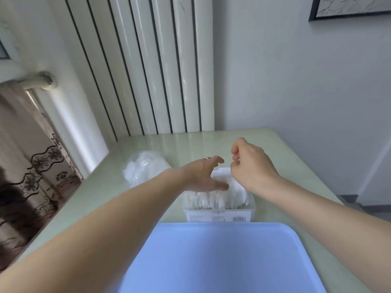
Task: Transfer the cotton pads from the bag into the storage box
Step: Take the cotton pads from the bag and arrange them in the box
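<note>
A clear plastic storage box point(220, 215) stands on the pale green table, filled with white cotton pads point(213, 199) standing on edge. A crumpled clear bag point(146, 168) with more white pads lies to its left. My left hand point(204, 174) hovers over the box's far left part, fingers spread and curved, thumb near the pads, holding nothing. My right hand point(251, 163) hangs above the box's far right side with its fingers curled in; I see nothing in it.
A blue tray or lid point(222, 259) lies at the table's near edge, right in front of the box. A white radiator point(148, 66) and a wall stand behind the table point(292, 157). A patterned curtain point(31, 176) hangs at the left.
</note>
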Tool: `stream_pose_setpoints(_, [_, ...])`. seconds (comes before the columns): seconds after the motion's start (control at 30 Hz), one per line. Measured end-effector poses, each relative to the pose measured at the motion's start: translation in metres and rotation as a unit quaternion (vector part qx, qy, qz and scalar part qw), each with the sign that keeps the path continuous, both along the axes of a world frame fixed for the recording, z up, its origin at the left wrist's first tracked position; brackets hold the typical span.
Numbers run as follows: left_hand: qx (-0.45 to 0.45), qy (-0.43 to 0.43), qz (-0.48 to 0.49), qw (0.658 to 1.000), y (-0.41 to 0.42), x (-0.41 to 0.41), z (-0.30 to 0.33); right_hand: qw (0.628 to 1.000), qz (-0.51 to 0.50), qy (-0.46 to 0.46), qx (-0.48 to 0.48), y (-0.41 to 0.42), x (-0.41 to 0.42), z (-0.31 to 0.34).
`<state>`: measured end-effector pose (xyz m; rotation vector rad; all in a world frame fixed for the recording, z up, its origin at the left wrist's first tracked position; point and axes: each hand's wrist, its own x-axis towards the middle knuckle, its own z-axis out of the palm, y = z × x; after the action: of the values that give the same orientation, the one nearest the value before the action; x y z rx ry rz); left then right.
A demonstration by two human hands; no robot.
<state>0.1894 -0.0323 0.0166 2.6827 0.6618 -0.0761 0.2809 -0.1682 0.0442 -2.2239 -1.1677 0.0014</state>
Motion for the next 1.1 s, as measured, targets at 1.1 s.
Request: stream_pose_setpoints(1.1, [-0.375, -0.162, 0.227, 0.884, 0.132, -0.183, -0.068, 0.875, 0.19, -0.353, -0.272, 0.212, -0.114, -0.099])
